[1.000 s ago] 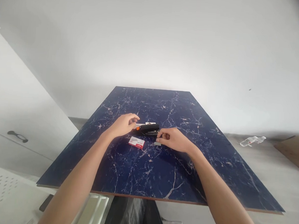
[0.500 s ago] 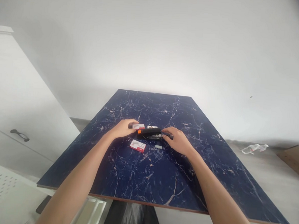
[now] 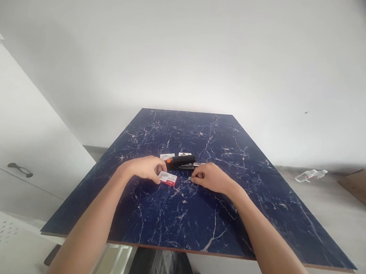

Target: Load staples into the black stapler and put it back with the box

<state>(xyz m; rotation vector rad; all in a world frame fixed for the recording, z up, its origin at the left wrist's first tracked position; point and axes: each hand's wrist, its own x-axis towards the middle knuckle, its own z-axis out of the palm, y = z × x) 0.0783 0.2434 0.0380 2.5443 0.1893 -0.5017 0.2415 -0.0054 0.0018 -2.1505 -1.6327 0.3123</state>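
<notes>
Left hand pinches the 9 o'clock end of a red-white box; its print is too small to read. Right hand pinches a staple strip. At 12 of both, the stapler lies 9-to-3 mid-surface, orange tip toward 9.

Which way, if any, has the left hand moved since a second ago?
Yes. The left hand drew back from the stapler, down-frame, to the staple box.

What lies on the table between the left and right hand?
In the head view, a small red-and-white box lies there, touching the left hand. Beyond it the table is bare up to a tiny grey piece at the right hand.
</notes>
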